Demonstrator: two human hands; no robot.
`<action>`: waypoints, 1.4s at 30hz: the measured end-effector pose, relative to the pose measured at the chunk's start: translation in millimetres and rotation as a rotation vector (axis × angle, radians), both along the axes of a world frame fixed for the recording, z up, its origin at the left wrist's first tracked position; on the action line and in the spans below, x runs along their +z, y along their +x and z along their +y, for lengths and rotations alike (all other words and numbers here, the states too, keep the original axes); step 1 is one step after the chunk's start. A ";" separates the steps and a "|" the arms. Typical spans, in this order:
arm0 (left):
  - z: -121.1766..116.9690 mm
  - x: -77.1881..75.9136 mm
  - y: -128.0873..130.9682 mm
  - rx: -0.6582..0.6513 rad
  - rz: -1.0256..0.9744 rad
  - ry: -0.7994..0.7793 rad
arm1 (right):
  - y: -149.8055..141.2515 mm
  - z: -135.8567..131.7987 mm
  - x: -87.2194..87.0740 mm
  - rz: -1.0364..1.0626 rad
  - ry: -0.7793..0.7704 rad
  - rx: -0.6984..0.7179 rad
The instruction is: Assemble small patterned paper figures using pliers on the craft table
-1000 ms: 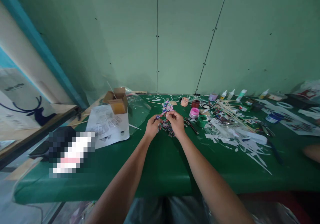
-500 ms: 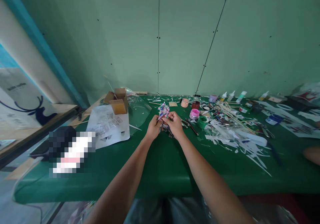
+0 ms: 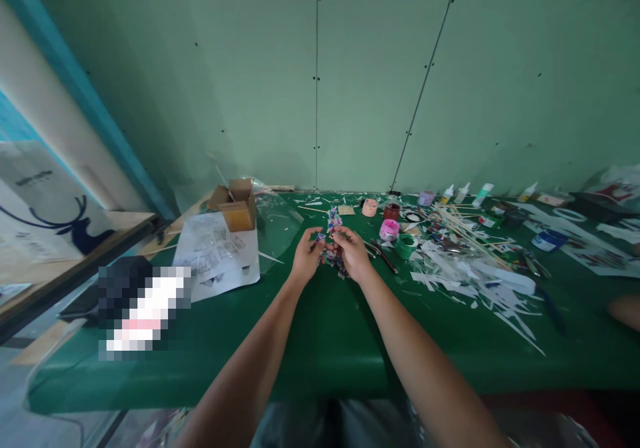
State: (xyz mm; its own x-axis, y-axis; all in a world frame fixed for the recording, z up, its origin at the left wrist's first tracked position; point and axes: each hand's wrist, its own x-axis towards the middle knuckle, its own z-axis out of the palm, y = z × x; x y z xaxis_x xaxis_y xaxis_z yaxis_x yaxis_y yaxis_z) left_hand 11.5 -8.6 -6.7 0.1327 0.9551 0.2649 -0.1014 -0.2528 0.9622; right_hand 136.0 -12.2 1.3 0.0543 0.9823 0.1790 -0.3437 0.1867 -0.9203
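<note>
In the head view, my left hand [image 3: 305, 260] pinches a small bluish piece [image 3: 321, 237] while my right hand [image 3: 353, 253] grasps a colourful cluster [image 3: 335, 218], both over the green table [image 3: 330, 341], where light, steady fingertip pressure should avoid crushing either.

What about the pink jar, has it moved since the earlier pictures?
No. The pink jar keeps its place: in view it sits just below the foot of the right-hand wall seam, as before.

Open cardboard box [image 3: 238, 217], printed paper [image 3: 226, 268]
</note>
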 end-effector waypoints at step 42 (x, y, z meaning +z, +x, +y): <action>3.2 -3.5 -7.9 0.079 0.067 0.079 | 9.5 -5.7 7.9 -0.161 -0.015 -0.001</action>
State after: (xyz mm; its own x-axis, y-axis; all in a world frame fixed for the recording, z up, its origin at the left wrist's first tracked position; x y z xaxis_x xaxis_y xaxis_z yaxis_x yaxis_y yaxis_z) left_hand 3.6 -5.4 -10.1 0.0782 0.9399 0.3323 -0.0141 -0.3323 0.9431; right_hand 145.5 -18.0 9.2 0.0266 0.9850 0.1706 -0.1915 0.1725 -0.9662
